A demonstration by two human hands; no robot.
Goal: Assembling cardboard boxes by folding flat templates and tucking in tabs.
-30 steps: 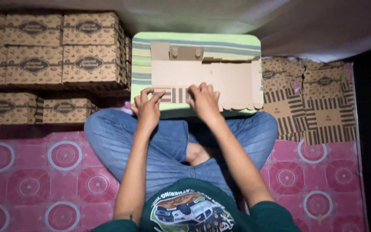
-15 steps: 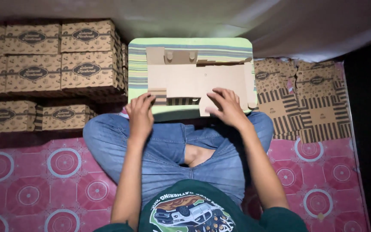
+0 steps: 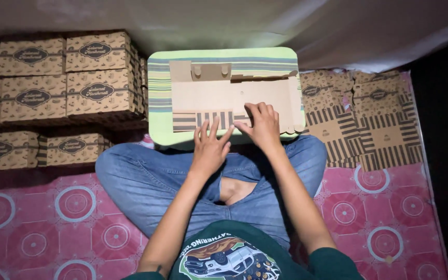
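Head view: I see both hands pressing a flat brown cardboard box sheet [image 3: 234, 96] on the green striped surface [image 3: 159, 93]; left hand [image 3: 211, 148] and right hand [image 3: 263, 127] fingers spread flat, gripping nothing.

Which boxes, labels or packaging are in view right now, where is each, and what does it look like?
Flat box blank: on the green striped board, plain tan inside, brown-striped flap under the left hand and right hand.
Folded boxes: stacked left of the board, tan patterned, each with a dark oval label.
Low boxes: front left on the pink mat, same look.
Unfolded blanks: piled right, tan with brown stripes.
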